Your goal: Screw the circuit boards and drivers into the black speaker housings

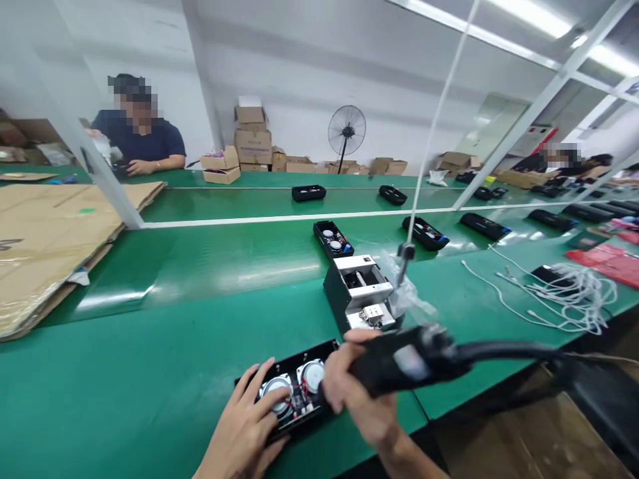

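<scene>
Right hand grip closed on blurred black tool; left hand spread over speaker case, hiding it.

Bright overhead glare, warped soft edges

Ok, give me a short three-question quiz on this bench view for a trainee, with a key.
1. True or false: the right hand grips a black power tool with a thick black cable.
2. Multiple choice: the left hand rests on A) a cardboard sheet, B) an open black speaker case with two round drivers, C) the white cables.
3. Fill in: the surface under the speaker case is a ____ belt.

Key: 1 true; 2 B; 3 green.
</scene>
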### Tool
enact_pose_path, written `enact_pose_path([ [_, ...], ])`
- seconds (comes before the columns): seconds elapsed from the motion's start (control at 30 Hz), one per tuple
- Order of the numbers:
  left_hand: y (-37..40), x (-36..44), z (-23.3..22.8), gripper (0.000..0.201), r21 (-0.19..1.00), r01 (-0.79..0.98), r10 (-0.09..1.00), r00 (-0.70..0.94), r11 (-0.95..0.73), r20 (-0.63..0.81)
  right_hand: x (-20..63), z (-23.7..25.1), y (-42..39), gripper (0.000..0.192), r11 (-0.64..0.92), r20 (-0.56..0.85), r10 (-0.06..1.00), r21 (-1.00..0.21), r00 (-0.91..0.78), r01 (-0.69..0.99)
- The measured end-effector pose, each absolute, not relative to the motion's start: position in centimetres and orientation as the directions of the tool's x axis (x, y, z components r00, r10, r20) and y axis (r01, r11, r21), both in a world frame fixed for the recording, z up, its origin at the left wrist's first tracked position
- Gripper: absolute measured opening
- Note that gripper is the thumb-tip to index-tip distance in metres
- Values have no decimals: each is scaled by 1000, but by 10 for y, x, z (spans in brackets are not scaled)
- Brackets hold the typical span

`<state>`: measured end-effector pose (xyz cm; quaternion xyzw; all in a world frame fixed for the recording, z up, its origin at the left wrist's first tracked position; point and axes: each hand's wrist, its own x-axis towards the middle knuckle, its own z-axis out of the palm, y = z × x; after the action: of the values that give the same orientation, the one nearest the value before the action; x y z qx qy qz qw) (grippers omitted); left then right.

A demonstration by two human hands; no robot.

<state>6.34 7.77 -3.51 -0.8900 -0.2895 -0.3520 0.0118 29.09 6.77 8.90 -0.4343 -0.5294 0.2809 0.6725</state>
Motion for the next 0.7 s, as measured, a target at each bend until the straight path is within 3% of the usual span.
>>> enact_pose_path([
  [0.07, 74, 53, -28, 27, 212, 526, 525, 564, -824, 637, 322, 102, 83, 32, 516, 494, 770, -854, 404, 60],
  [0.17, 66, 51, -12, 29, 221, 534, 520, 511, -816, 685, 366, 113, 110, 37, 539, 537, 584, -818, 609, 204],
  [0.23, 61, 61, -2, 28, 233, 542, 507, 436, -808, 743, 385, 112, 125, 34, 509, 530, 548, -825, 648, 245],
  [0.33, 57, 82, 5, 25, 232, 556, 511, 422, -798, 748, 394, 103, 137, 31, 477, 493, 603, -853, 627, 212],
  [0.47, 61, 99, 2, 34, 124, 600, 497, 508, -790, 703, 393, 96, 131, 36, 432, 453, 710, -885, 539, 175],
  [0.6, 62, 103, -5, 41, 64, 644, 524, 556, -763, 646, 387, 101, 100, 36, 341, 304, 886, -939, 350, -48],
  [0.7, 58, 108, -9, 52, 104, 667, 567, 529, -738, 631, 372, 109, 71, 32, 418, 353, 893, -879, 278, -228],
])
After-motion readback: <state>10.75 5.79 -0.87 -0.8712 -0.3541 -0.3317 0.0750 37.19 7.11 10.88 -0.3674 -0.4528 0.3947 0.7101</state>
